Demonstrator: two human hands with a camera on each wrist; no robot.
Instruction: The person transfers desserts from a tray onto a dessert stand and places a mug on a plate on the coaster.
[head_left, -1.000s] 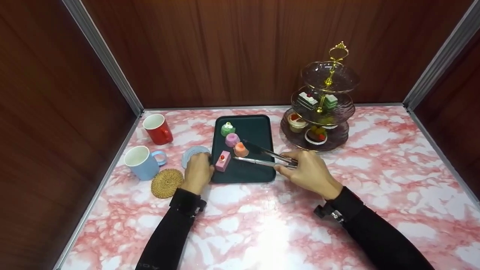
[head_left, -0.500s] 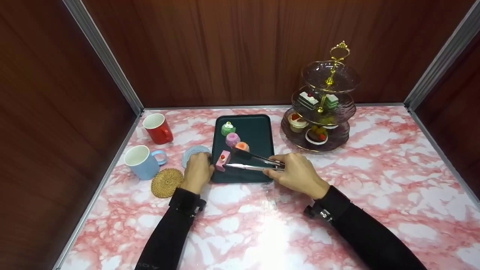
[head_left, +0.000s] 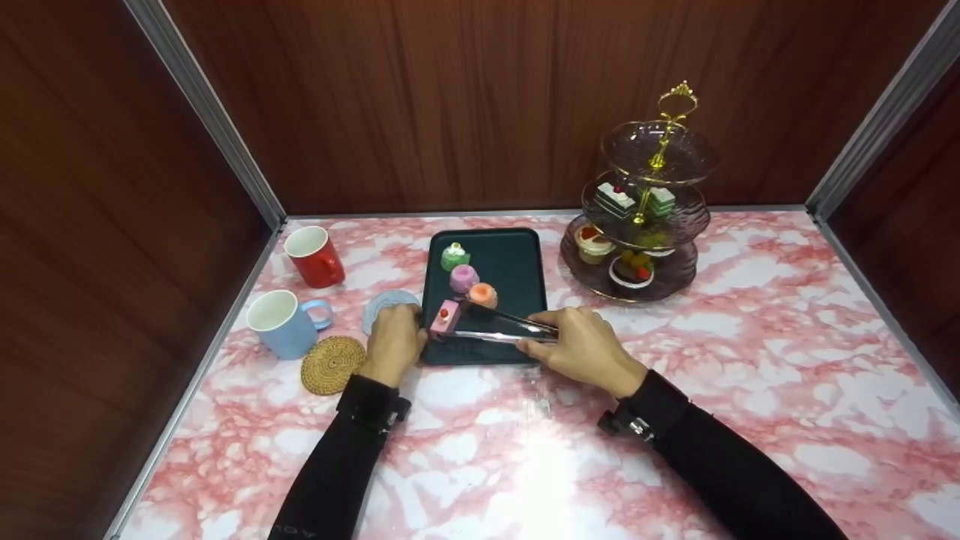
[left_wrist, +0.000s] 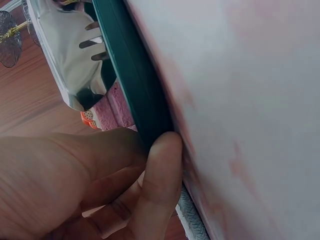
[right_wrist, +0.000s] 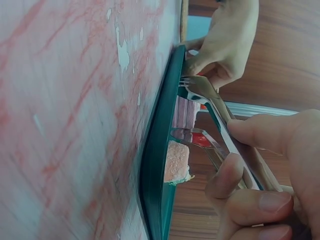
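My left hand (head_left: pixel 396 337) pinches the left rim of a dark green tray (head_left: pixel 517 262), thumb and finger on the edge in the left wrist view. In my right hand (head_left: pixel 589 349) are metal serving tongs (right_wrist: pixel 220 112), one arm ending in fork tines, the other in a flat blade. Their tips stand on either side of a pink rectangular cake (head_left: pixel 445 318) topped with a red berry, at the tray's lower left. Just beyond it sit an orange round cake (head_left: pixel 482 294), a purple ring cake (head_left: pixel 464 278) and a green cake (head_left: pixel 454 257).
A tiered stand (head_left: pixel 630 277) with several pastries rises at the back right. To the left are a red mug (head_left: pixel 315 259), a blue mug (head_left: pixel 285 326), a woven coaster (head_left: pixel 334 365) and a pale blue coaster (head_left: pixel 386 301), partly hidden by my left hand.
My right hand has moved left and slightly nearer to me, bringing the tong tips from beside the orange cake to around the pink cake. The left hand stays on the tray rim.
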